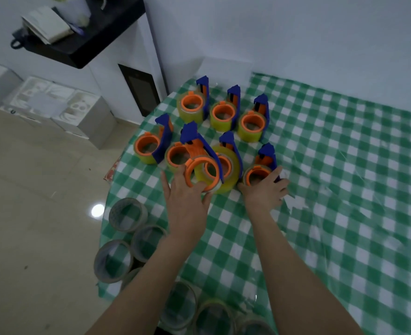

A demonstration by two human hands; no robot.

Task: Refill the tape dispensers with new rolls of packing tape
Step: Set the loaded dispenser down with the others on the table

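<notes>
— Gripping what, exactly?
— Left hand (187,197) is curling its fingers round the orange ring of a tape dispenser (194,146), holding it tilted. Right hand (265,192) is clasping another dispenser (266,158), standing at three o'clock from the first.
— And around them?
— Loaded dispensers (220,125) are standing in rows from ten to one o'clock on the green checked tablecloth (344,177). Clear tape rolls (127,228) are lying at seven o'clock, along the table edge.
</notes>
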